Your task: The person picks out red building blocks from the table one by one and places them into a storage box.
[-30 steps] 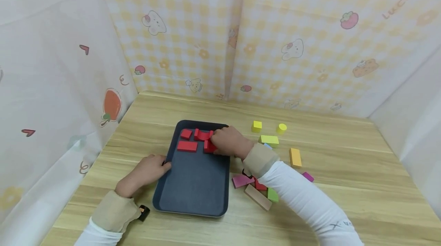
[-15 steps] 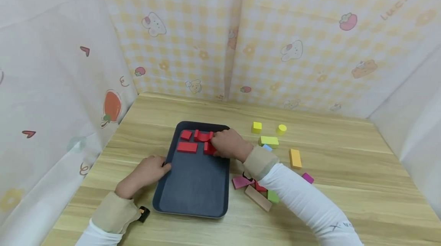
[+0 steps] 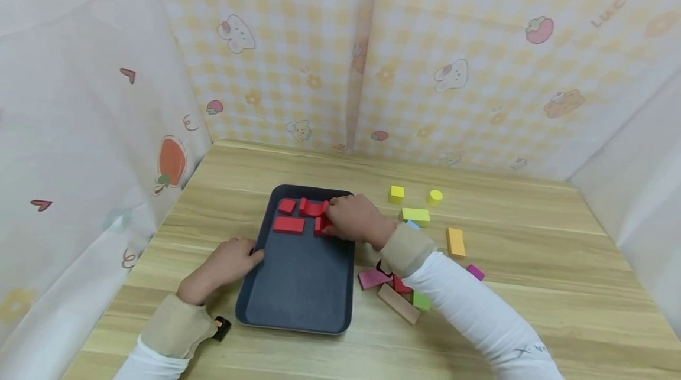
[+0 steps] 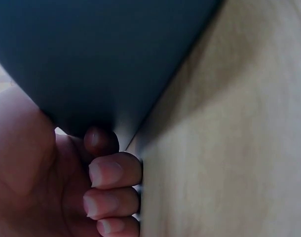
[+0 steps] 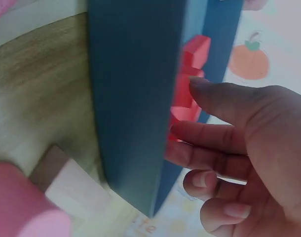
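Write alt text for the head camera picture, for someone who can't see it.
A left hand holds a dark tray by its left edge while a right hand touches red blocks inside it. Assorted coloured blocks lie on the wooden table to the right.

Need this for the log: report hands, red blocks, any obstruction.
Left hand gripping tray, left edge. Right hand pinching red blocks inside, near far right corner. Loose blocks outside, right of tray; no obstruction seen.

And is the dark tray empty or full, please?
Partly filled: red blocks lie in the far part of the dark tray; its near part is bare.
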Motion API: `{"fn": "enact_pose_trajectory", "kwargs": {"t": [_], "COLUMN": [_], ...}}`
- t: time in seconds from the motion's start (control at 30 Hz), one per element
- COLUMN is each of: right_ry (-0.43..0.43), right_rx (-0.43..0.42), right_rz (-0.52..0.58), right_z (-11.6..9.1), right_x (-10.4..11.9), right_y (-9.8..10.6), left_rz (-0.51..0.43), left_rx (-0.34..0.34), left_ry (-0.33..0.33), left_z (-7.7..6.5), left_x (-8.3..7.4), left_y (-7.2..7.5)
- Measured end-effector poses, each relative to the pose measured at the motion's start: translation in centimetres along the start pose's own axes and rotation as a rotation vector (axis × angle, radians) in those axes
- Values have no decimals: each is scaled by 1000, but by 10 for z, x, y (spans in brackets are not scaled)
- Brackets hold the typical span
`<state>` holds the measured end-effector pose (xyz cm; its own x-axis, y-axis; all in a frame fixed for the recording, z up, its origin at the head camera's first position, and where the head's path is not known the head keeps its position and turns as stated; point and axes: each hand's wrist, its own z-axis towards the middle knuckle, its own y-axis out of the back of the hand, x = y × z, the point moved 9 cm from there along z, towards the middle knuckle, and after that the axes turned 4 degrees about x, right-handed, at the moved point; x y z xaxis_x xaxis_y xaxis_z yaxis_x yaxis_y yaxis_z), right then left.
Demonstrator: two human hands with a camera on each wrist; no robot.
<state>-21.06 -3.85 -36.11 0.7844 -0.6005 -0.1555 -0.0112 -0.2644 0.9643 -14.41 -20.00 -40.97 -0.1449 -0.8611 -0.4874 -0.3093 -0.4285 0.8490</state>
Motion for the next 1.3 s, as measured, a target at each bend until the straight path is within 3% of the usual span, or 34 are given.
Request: {"fn": "enact_pose_trajectory", "kwargs": {"t": [0.27, 0.47, 0.77, 0.97, 1.13, 1.3], "right_ry": [-58, -92, -136, -114, -138, -146], "right_rx": [-78, -120, -173, -253, -206, -201], "right_rz": [50, 117, 201, 168, 189, 104], "right_z": [-32, -65, -105, -128, -136, -139], "right_x": [-21, -36, -47, -44, -43, -39], "right_y": [21, 24, -1, -13, -25, -32], "left_rz": [4, 8, 14, 24, 29, 26], "left_rx": [11, 26, 22, 29, 30, 24], "left_ry": [12, 18, 6, 11, 12, 5], "left_z": [-2, -1, 2, 4, 4, 2], "left_x": [4, 6, 3, 3, 3, 2], "left_y": [1, 1, 2, 0, 0, -1]}}
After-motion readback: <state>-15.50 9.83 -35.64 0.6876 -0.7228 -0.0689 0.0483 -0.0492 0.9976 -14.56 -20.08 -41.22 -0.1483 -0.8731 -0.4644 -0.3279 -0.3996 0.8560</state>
